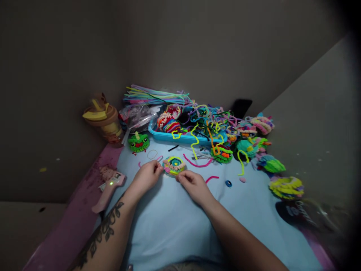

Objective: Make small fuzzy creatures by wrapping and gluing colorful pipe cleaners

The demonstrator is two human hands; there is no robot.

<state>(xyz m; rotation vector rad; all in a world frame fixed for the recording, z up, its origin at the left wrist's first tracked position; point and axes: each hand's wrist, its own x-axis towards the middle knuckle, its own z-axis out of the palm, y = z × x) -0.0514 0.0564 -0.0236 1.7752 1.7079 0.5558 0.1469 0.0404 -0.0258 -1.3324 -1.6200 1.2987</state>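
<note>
A small round pipe-cleaner craft [174, 166] in yellow, teal and beige, with a pink spot at its left, is between my hands over the blue cloth. My left hand [149, 175] is closed in a pinch at its left edge; what lies between those fingertips is too small to make out. With thumb and forefinger, my right hand [194, 185] grips the craft's lower right edge. Just beyond my left hand lie a thin rubber-band-like loop [152, 154] and a green pipe-cleaner creature [139, 143] with eyes and a red mouth.
A blue tray [186, 138] at the back holds tangled pipe cleaners. Straight pipe cleaners [156, 95] lie behind it. A pink glue gun [108, 190] and a cup [105, 122] stand left. Finished pipe-cleaner pieces [271, 165] line the right; a blue eye-like disc [228, 183] lies nearer.
</note>
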